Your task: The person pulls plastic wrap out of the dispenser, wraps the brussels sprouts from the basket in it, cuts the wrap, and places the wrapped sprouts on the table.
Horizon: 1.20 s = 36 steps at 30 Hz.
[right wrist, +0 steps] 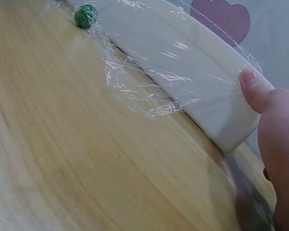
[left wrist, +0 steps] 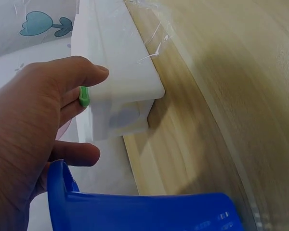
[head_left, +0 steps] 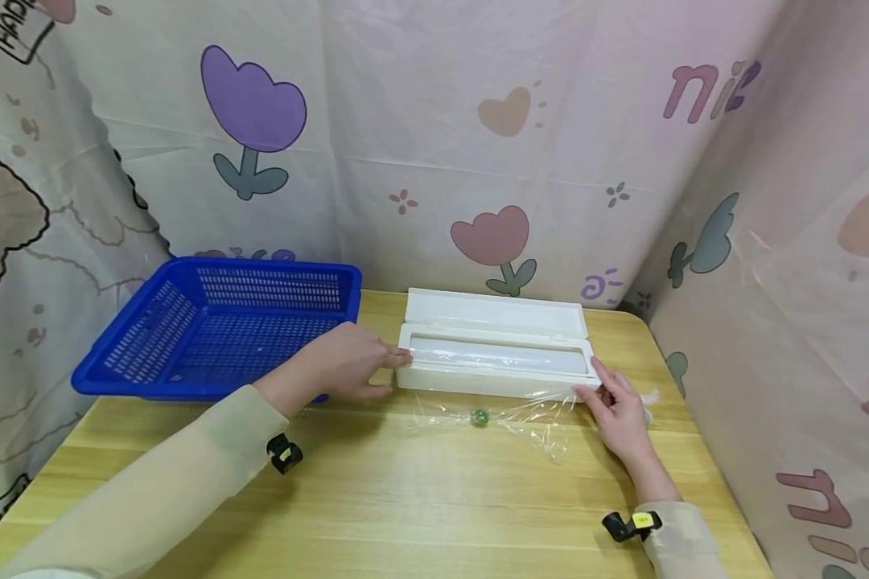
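Note:
A white cling film dispenser [head_left: 492,378] sits on the table with its lid [head_left: 496,311] flipped back and a pale roll inside. Clear film [head_left: 536,418] hangs from its front, crumpled at the lower edge around a small green ball [head_left: 480,417]. My left hand [head_left: 348,362] is at the dispenser's left end, index finger reaching its top edge and thumb lower. A small green piece [left wrist: 84,96] shows between the left fingers in the left wrist view. My right hand [head_left: 618,410] grips the right end, thumb [right wrist: 253,86] pressed on the front over the film.
A blue perforated basket [head_left: 217,386] stands to the left, its near corner close behind my left hand. Patterned curtains [head_left: 376,145] hang along the back and right sides of the wooden table [head_left: 420,498]. A bit of clear plastic [head_left: 649,400] lies beyond my right hand.

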Available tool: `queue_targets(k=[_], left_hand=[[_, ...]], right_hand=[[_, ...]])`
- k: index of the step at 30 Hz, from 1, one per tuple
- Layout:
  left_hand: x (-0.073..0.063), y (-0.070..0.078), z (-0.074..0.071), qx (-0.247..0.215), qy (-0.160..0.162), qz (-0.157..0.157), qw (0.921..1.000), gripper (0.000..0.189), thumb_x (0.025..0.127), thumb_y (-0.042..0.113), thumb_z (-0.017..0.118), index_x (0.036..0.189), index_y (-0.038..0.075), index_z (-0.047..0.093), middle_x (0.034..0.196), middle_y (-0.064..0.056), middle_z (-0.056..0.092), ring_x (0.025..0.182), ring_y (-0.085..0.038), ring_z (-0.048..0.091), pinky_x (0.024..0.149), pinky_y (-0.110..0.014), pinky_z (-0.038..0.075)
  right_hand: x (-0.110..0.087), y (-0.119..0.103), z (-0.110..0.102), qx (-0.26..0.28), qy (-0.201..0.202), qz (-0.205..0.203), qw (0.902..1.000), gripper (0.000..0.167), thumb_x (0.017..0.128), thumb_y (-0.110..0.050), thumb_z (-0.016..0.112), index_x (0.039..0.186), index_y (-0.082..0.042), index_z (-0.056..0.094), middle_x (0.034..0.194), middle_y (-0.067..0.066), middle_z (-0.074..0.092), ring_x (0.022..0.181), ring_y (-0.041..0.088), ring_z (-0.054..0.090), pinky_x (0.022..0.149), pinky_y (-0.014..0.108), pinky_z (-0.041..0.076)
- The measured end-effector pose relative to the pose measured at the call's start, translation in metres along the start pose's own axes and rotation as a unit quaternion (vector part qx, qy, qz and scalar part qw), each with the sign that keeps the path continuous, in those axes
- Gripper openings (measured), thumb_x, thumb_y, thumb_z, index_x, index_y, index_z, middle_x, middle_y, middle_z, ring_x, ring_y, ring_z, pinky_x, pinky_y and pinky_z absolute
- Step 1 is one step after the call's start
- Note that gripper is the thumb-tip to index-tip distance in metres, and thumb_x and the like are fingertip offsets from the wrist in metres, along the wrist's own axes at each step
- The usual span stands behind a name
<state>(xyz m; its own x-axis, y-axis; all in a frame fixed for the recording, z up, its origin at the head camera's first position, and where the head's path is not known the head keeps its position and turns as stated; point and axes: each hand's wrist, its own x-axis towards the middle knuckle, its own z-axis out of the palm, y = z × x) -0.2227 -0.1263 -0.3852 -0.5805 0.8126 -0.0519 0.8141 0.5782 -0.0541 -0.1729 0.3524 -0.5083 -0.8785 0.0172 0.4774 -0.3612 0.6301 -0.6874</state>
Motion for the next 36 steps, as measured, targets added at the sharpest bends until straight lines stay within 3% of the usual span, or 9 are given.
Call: queue_targets(k=[4,23,27,31,36], left_hand=[[-0.002,0.001,0.001,-0.004,0.001,-0.008,1.0000,0.056,0.094,0.048,0.075,0.145,0.026,0.068,0.138,0.006,0.068,0.051,-0.011,0.029,0.047,-0.029,0.025],[0.000,0.004,0.002,0.000,0.032,-0.009,0.9994,0.052,0.094,0.050,0.073,0.139,0.025,0.073,0.130,0.002,0.073,0.051,-0.010,0.033,0.045,-0.029,0.030],[0.003,0.006,0.005,-0.011,0.050,-0.017,0.9985,0.048,0.095,0.049,0.073,0.135,0.024,0.075,0.126,0.003,0.075,0.053,-0.008,0.043,0.047,-0.028,0.036],[0.006,0.010,0.006,-0.021,0.080,-0.039,0.9958,0.043,0.097,0.048,0.071,0.133,0.024,0.076,0.125,0.004,0.075,0.070,-0.011,0.066,0.054,-0.028,0.048],[0.010,0.019,0.011,-0.075,0.140,-0.085,0.9837,0.033,0.098,0.041,0.074,0.123,0.021,0.081,0.116,0.001,0.078,0.088,-0.018,0.076,0.060,-0.030,0.056]], right_hand=[[0.000,-0.001,0.001,0.002,-0.006,0.004,1.0000,0.062,0.094,0.000,0.079,0.151,0.000,0.055,0.088,0.006,0.052,0.069,0.010,0.043,0.058,0.019,0.036],[0.000,0.003,-0.002,0.010,0.002,-0.005,0.9999,0.062,0.092,0.002,0.080,0.149,-0.001,0.058,0.086,0.003,0.052,0.068,0.010,0.045,0.057,0.018,0.038],[0.000,0.001,-0.003,0.005,-0.004,0.002,1.0000,0.062,0.093,0.000,0.080,0.150,-0.001,0.057,0.086,0.003,0.051,0.068,0.010,0.044,0.058,0.019,0.038],[0.000,0.000,-0.004,-0.003,-0.007,0.009,0.9999,0.061,0.094,-0.003,0.080,0.151,-0.002,0.057,0.086,0.006,0.052,0.068,0.011,0.044,0.057,0.019,0.037],[0.001,-0.004,-0.005,-0.003,0.000,0.013,0.9999,0.059,0.092,-0.004,0.083,0.147,-0.001,0.061,0.087,0.008,0.054,0.067,0.011,0.044,0.056,0.019,0.036]])
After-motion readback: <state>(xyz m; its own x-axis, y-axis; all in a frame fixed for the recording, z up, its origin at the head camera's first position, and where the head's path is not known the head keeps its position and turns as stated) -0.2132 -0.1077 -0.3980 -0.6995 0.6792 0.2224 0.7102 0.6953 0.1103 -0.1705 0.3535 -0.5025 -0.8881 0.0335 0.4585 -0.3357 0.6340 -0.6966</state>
